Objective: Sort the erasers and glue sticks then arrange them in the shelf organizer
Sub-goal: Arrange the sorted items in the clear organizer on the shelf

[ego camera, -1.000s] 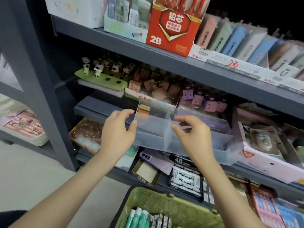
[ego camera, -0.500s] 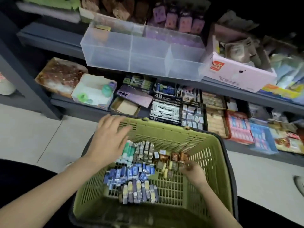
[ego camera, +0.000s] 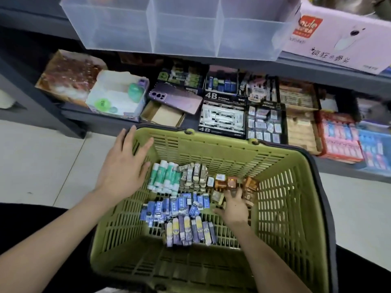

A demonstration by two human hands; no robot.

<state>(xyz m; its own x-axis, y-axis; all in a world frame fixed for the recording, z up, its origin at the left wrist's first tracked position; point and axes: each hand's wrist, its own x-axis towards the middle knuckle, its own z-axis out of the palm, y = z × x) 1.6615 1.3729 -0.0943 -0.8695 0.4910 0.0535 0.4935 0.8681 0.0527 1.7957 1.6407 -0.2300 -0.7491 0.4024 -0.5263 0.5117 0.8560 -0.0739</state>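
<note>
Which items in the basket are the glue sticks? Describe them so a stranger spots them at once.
Start at the olive-green slotted plastic basket in front of the shelves. On its bottom, far left, beside the left hand, lie the glue sticks: white tubes with green labels. They alone are round tubes; the grey-brown wrapped blocks to their right are boxy.

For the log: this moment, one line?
left hand open over basket rim; right hand on brown erasers; glue sticks in basket; organizer on shelf
</note>
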